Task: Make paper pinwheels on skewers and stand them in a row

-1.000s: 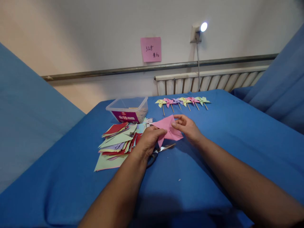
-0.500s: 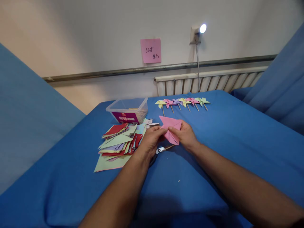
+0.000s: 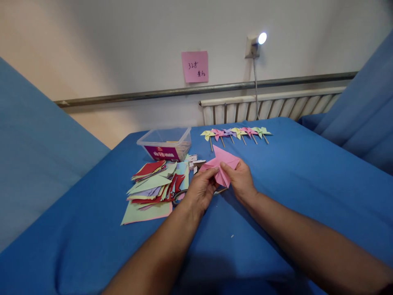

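Between my two hands is a pink paper pinwheel point(image 3: 224, 157), its points partly folded in toward the middle. My left hand point(image 3: 202, 189) grips its left side, thumb near the centre. On the right side, my right hand point(image 3: 242, 180) pinches it with the thumb pressed close to the middle. Beneath the hands lies a pair of scissors point(image 3: 178, 198), mostly hidden by my left hand and wrist; one dark handle loop shows. A thin wooden stick point(image 3: 220, 191) appears to lie just under the paper, largely covered.
Stacked coloured paper point(image 3: 153, 188) lies to the left, with a clear plastic box point(image 3: 164, 143) of sticks behind it. Small white boxes point(image 3: 196, 163) sit beside the stack. Several finished pinwheels point(image 3: 239, 133) line the back of the blue-covered table point(image 3: 307, 176).
The pink paper has turned and spread wider, with one point now upward. My left hand has shifted slightly, covering the scissors' pivot and exposing a handle loop.
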